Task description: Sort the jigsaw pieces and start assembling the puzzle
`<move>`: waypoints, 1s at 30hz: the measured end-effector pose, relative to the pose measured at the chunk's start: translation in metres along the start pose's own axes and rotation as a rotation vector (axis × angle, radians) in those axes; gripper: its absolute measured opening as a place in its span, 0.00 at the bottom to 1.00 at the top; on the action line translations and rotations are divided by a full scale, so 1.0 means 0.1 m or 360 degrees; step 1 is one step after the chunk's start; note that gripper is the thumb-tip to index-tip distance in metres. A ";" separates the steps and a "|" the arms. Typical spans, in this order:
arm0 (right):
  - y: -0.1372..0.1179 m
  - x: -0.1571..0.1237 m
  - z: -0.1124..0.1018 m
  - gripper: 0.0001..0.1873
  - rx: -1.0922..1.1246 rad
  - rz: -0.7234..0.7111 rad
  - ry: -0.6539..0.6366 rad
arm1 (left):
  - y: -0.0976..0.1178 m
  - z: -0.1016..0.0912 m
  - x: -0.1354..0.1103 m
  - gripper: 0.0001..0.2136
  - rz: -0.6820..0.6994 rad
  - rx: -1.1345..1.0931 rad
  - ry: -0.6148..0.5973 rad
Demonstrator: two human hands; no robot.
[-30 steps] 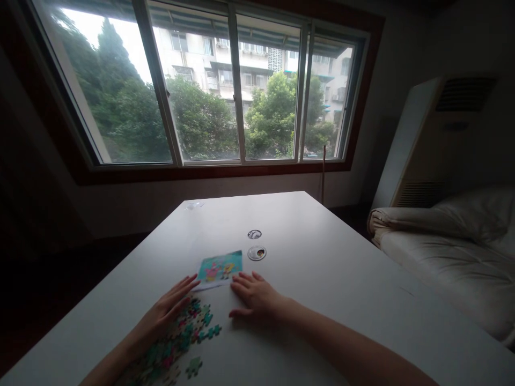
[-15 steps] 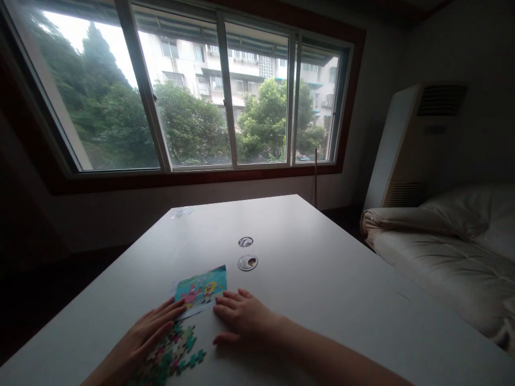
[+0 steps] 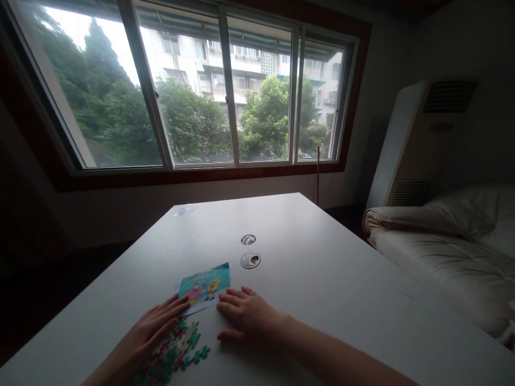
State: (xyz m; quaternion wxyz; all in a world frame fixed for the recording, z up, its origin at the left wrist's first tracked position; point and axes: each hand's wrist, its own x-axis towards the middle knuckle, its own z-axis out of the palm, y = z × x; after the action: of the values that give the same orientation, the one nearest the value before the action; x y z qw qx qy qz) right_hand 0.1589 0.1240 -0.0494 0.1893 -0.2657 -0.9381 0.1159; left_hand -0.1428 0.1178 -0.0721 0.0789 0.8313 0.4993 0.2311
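Observation:
A cartoon picture sheet (image 3: 207, 283), mostly turquoise with a pink and a yellow figure, lies flat on the white table (image 3: 322, 268). My left hand (image 3: 159, 324) rests with fingers stretched out, its fingertips on the sheet's lower left corner. Below that corner, partly covered by this hand, is a loose heap of jigsaw puzzle pieces (image 3: 177, 351), many of them green. My right hand (image 3: 245, 316) lies flat with its fingers apart, fingertips at the sheet's lower right edge. Neither hand grips anything.
Beyond the sheet, two round metal-rimmed discs (image 3: 250, 260) sit in the tabletop. A small clear plastic piece (image 3: 185, 210) lies at the far left corner. To the right stand a pale leather sofa (image 3: 434, 252) and a tall floor cabinet unit (image 3: 402, 145). A window fills the wall ahead.
The whole view has shifted slightly, so everything appears a little further right and higher. Both hands keep the same places against the sheet and the pieces.

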 end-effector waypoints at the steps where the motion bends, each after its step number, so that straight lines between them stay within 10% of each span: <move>1: 0.00 0.00 0.01 0.29 -0.0002 0.0002 -0.0003 | 0.00 0.00 0.00 0.20 0.0005 -0.0004 0.0007; 16: -0.07 0.04 0.06 0.28 -0.0004 0.0011 -0.0003 | 0.01 -0.07 -0.05 0.22 -0.0195 -0.0206 -0.0033; 25: -0.12 0.10 0.12 0.29 -0.0074 0.0089 0.0057 | 0.17 -0.30 -0.12 0.28 -0.0742 -0.1362 0.0038; 30: -0.16 0.10 0.12 0.33 -0.0128 -0.0043 0.0028 | 0.10 -0.33 -0.29 0.28 -0.0656 -0.1279 0.0023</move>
State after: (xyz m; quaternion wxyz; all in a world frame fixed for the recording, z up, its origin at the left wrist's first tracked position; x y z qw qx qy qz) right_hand 0.1390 0.1146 -0.0520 0.1883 -0.2614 -0.9439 0.0731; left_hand -0.1616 0.0843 -0.0486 0.4362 0.6162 0.5257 0.3919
